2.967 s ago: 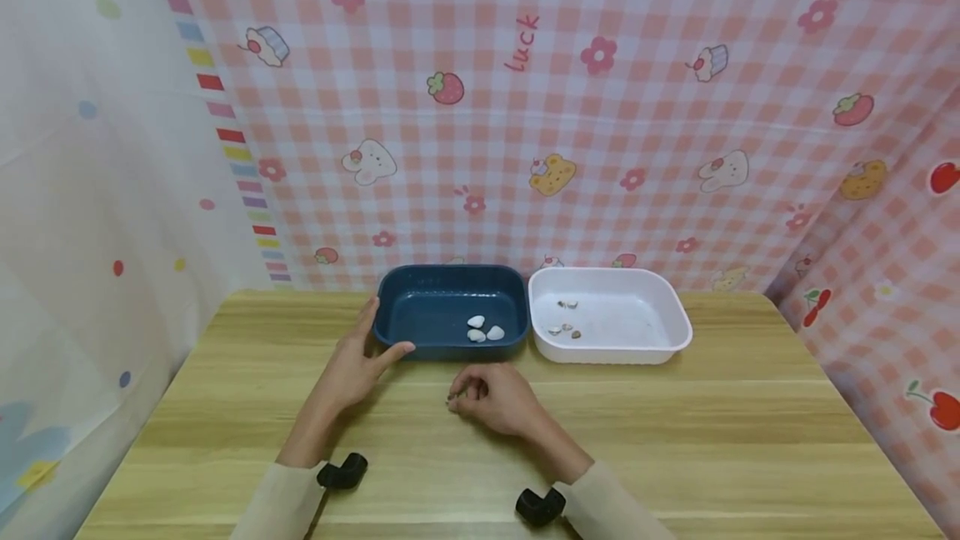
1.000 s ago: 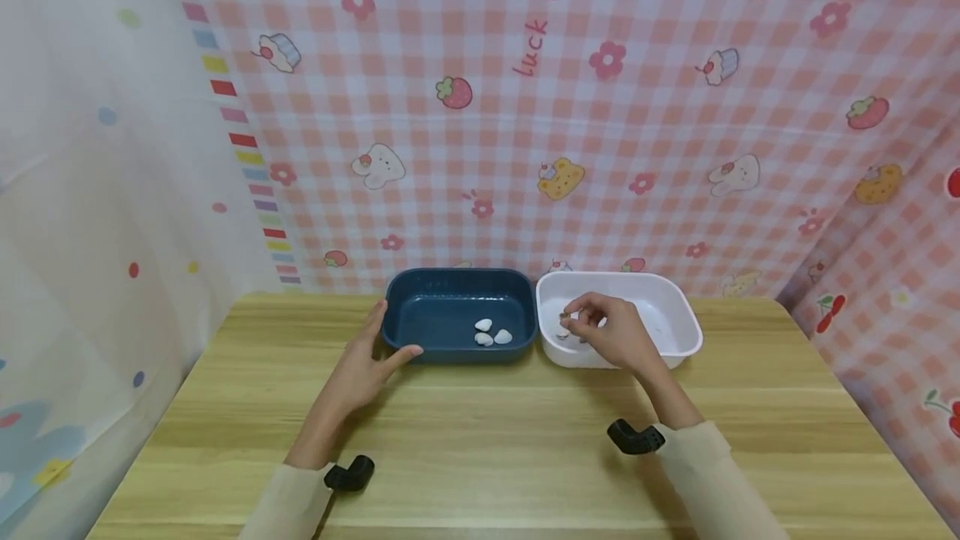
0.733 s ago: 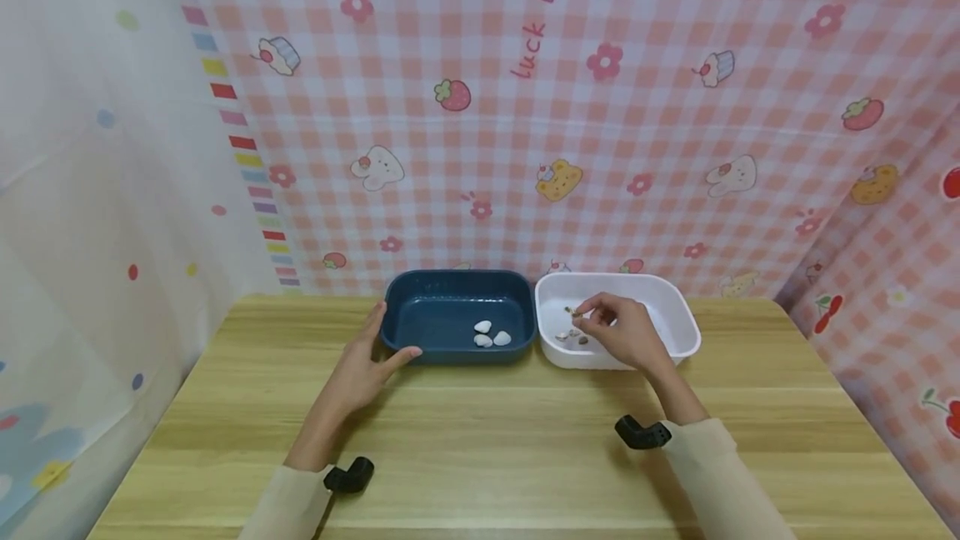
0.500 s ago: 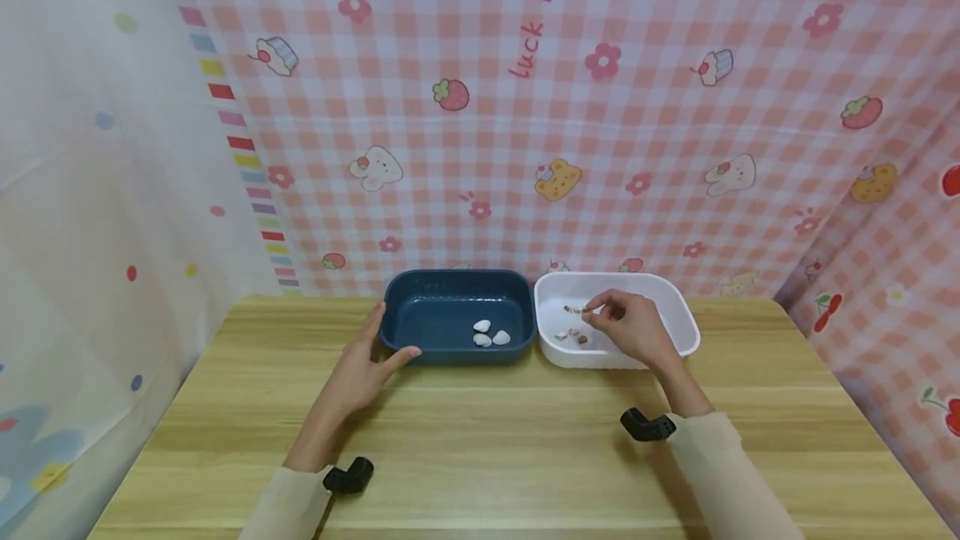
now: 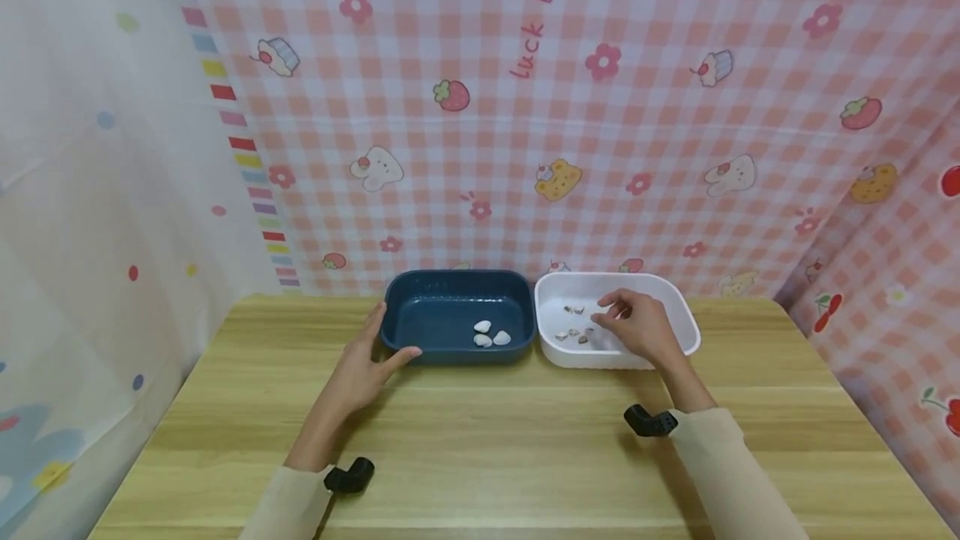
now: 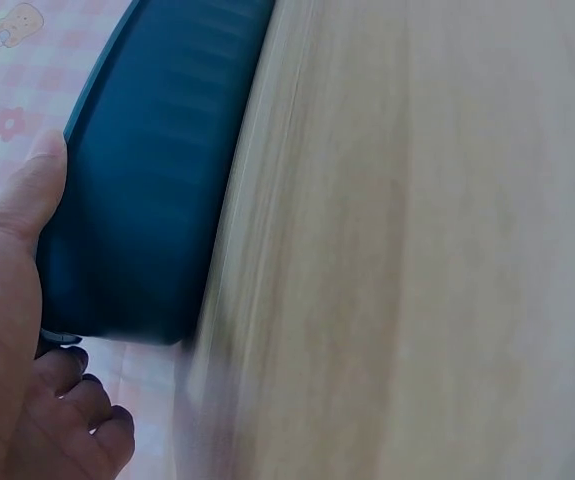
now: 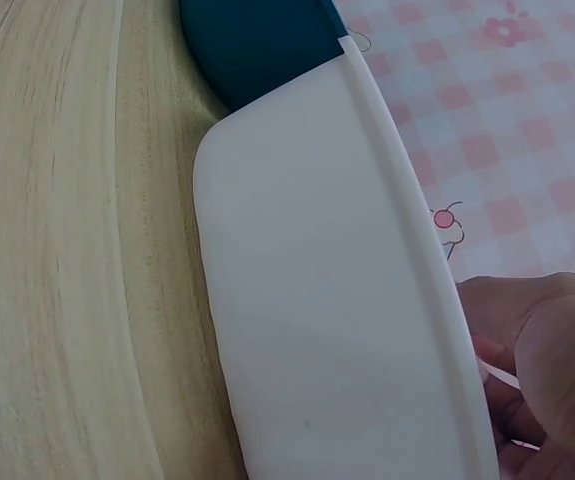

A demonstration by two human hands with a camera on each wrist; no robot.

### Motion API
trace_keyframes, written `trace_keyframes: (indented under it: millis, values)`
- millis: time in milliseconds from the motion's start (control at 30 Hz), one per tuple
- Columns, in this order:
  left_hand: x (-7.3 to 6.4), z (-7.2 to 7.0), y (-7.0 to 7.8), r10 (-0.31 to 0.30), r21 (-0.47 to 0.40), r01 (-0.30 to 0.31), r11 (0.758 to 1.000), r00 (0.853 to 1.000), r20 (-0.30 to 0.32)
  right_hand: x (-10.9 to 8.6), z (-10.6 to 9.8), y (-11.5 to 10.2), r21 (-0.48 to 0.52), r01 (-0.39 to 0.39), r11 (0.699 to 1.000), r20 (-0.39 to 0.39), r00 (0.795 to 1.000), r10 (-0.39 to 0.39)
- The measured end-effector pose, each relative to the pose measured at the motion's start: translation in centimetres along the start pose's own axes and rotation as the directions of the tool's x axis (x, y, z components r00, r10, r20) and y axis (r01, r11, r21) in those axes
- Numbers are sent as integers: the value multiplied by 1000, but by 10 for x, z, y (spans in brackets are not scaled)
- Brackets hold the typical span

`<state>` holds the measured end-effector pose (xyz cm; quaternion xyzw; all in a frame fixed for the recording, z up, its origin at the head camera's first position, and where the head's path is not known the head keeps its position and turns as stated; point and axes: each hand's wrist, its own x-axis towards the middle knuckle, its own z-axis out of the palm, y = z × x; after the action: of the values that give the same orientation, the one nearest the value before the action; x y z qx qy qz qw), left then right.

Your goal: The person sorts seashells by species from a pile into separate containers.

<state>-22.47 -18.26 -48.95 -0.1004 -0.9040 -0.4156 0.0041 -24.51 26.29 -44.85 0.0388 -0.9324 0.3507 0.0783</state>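
Note:
My left hand [image 5: 362, 369] rests at the near left corner of the dark blue tray [image 5: 401, 354]. Its thumb touches the rim in the left wrist view, while the other fingers lie by the tray's end. Several white shells [image 5: 501, 338] lie in that tray's right part. Over the white tray [image 5: 686, 350] hovers my right hand [image 5: 639, 327], its thumb and index finger apart with nothing seen between them. Just left of the fingertips lie several small brownish shells [image 5: 583, 339] on the white tray's floor. In the right wrist view, the tray wall partly hides the fingers.
Both trays stand side by side, touching or nearly so, at the back of the wooden table [image 5: 480, 448]. Behind them hangs a pink checked cloth [image 5: 480, 148]. Black wrist-worn devices [image 5: 349, 476] sit at both sleeves.
My right hand has gone from the table front to the white tray, carrying a small shell. It has let the shell go there and drawn slightly right. My left hand stays put.

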Motion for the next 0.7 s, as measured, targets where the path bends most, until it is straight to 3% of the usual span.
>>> trace_keyframes:
  millis: [200,467,700]
  values:
    - [-1,-1,-2,-9,1,9,1000,1000,15,-3,0,-1,4,-9,1000,-1,1000,9]
    - [-2,-2,-5,0,-22,1,1000,999,34,-19,-4,-7,14,45,999,-31,999,-44]
    - [-10,-14,-6,-77,-62,80,995,995,55,-42,-10,-5,-12,119,993,-76,990,-120]
